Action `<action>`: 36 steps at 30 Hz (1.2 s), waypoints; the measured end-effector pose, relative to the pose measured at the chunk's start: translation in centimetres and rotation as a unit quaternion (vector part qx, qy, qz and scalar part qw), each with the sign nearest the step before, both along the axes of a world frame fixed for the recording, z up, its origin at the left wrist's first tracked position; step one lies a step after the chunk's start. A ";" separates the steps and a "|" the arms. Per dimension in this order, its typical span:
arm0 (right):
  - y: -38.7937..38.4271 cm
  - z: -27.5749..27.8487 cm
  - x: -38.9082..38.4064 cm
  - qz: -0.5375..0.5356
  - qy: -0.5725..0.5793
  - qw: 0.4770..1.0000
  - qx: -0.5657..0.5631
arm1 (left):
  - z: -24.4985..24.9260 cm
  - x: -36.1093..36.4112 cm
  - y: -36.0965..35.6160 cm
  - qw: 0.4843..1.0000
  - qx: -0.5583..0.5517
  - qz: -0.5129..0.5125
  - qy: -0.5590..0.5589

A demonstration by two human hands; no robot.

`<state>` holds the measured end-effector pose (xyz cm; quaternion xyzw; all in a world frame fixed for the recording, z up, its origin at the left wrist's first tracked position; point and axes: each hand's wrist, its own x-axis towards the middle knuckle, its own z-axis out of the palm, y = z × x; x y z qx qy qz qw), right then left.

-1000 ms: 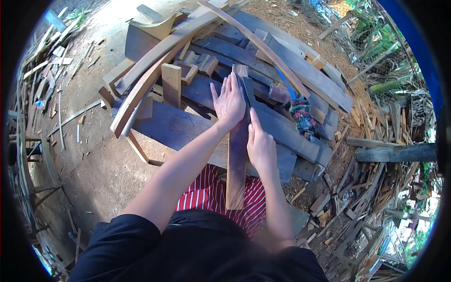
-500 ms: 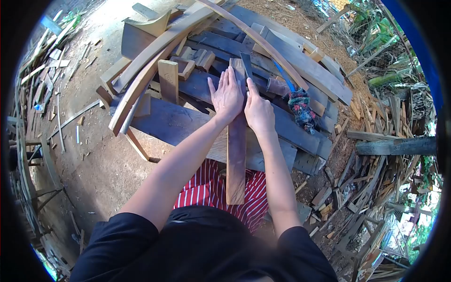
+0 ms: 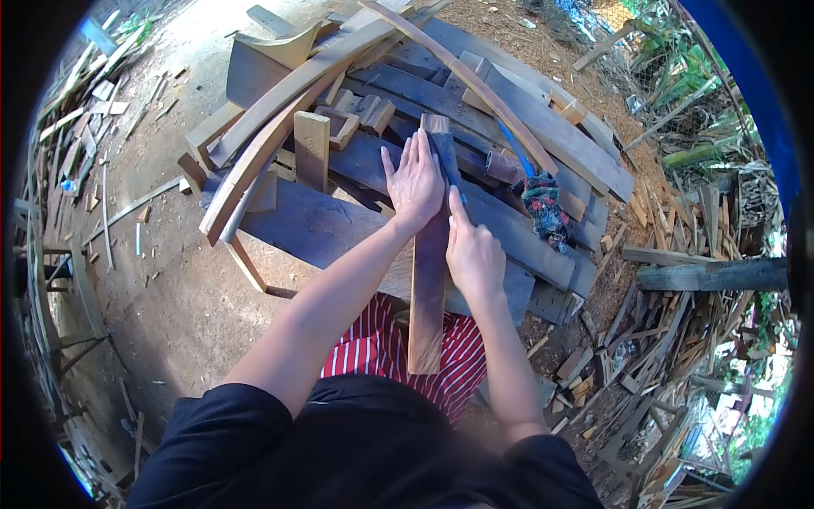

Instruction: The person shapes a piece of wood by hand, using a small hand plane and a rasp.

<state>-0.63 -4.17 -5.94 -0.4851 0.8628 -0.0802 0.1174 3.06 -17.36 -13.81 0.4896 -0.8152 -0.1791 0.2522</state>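
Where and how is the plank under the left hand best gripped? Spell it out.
Probably best: take the plank by its near end, from the person's body side, thumb and fingers across its two long edges. That end juts past the stacked boards over the striped cloth, free of hands, and looks narrow enough to span; the left hand covers a farther part.

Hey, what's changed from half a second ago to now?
The right hand has drawn back alongside the plank, toward its near end, bringing the dark blade with it. Nothing was let go. The left hand still lies flat on the plank.
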 end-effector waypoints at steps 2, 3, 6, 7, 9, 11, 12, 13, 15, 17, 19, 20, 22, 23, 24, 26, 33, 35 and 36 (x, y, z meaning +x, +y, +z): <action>-0.1 0.0 0.0 -0.001 -0.006 1.000 0.014 | -0.2 0.1 0.1 1.000 0.019 0.000 0.010; -1.3 0.0 -0.3 -0.004 -0.012 1.000 -0.015 | 0.2 0.2 0.2 1.000 0.027 -0.005 0.010; -3.8 -1.0 -1.6 -0.004 -0.016 0.997 -0.079 | 0.3 0.2 0.2 0.999 0.032 -0.003 -0.001; -3.5 -0.5 -1.4 -0.002 -0.018 0.998 -0.065 | 0.0 0.1 0.0 1.000 0.028 -0.002 -0.003; -1.8 -0.1 -0.6 -0.002 -0.016 0.999 -0.035 | -0.6 0.1 -0.1 1.000 0.024 0.001 -0.001; -0.8 0.4 -0.4 0.005 0.001 1.000 -0.016 | -0.3 -0.1 -0.3 0.999 0.028 0.008 0.017; -0.3 0.4 -0.2 0.005 0.009 1.000 0.003 | -0.3 0.1 0.0 0.999 0.031 0.008 0.027; -1.3 0.1 -0.6 0.009 0.000 1.000 -0.026 | -0.4 0.2 0.2 0.999 0.013 0.005 0.030; -3.9 -0.9 -1.8 0.001 0.008 0.998 -0.063 | 0.1 0.0 0.4 0.999 0.023 0.001 0.032; -4.5 -1.8 -1.9 0.008 0.021 0.996 -0.091 | 0.3 0.2 0.2 1.000 0.018 0.003 0.021; -1.8 -0.2 -0.7 0.003 -0.002 1.000 -0.031 | -0.7 0.1 0.0 1.000 0.013 0.003 0.021; -0.9 0.4 -0.4 0.006 0.002 1.000 -0.029 | -0.6 -0.1 -0.2 1.000 0.015 0.005 0.025; 0.8 1.0 0.2 0.004 0.015 1.000 0.009 | -0.3 0.0 0.1 1.000 0.020 0.011 0.021; 0.1 0.8 -0.2 0.012 -0.005 1.000 -0.012 | -0.1 0.2 0.1 1.000 0.015 0.002 0.002; -1.0 0.2 -0.8 0.004 -0.006 1.000 -0.012 | 0.0 0.2 0.2 1.000 0.018 0.005 0.015; -2.8 -1.2 -1.6 0.000 0.001 0.998 -0.060 | 0.7 0.2 0.5 0.999 0.035 0.005 0.027; -0.7 0.8 -0.4 0.002 -0.006 1.000 -0.020 | 0.1 -0.1 -0.2 1.000 0.029 0.004 0.005; -2.1 0.3 -0.8 0.001 -0.016 0.998 -0.064 | 0.4 0.3 0.3 1.000 0.029 -0.005 0.009; -2.8 -0.1 -1.3 -0.002 -0.013 0.998 -0.069 | 0.4 0.1 0.4 1.000 0.024 -0.008 0.011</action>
